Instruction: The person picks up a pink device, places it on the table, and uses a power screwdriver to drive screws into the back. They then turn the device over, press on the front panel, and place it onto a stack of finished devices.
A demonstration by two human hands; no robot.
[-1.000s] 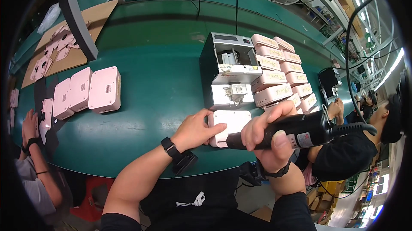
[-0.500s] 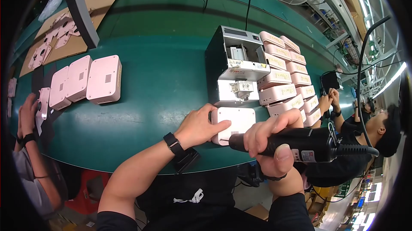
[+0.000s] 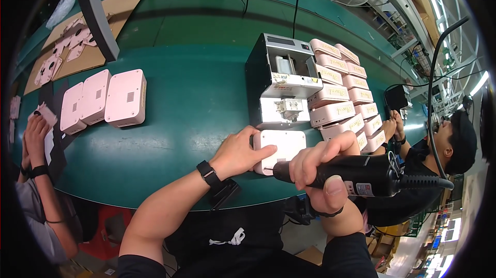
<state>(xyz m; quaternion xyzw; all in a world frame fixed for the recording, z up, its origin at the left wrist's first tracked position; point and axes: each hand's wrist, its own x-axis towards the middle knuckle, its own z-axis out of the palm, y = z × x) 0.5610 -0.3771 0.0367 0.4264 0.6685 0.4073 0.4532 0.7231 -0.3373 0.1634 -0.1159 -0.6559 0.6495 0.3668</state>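
Observation:
A pale pink box-shaped housing (image 3: 287,142) lies on the green bench in front of me, its vented side up. My left hand (image 3: 238,153) grips its left side, thumb across the top. In my right hand (image 3: 323,172) is a black corded electric screwdriver (image 3: 356,174), held almost level with its tip pointing left. The bit meets the housing near its lower left corner; whether it sits in a screw hole I cannot make out. Just beyond the housing stands a black and silver screw feeder (image 3: 287,81).
Several pink housings (image 3: 330,92) stand in rows right of the feeder. Three more (image 3: 125,97) lie at left, near a cardboard sheet (image 3: 98,50) with pink parts. A co-worker's hands (image 3: 35,133) hold a pink part at far left; another person (image 3: 434,159) works at right.
My hands, the housing and the screwdriver keep nearly the same place. The co-worker's hands at left have come together on the pink part, and the person at right has shifted their head.

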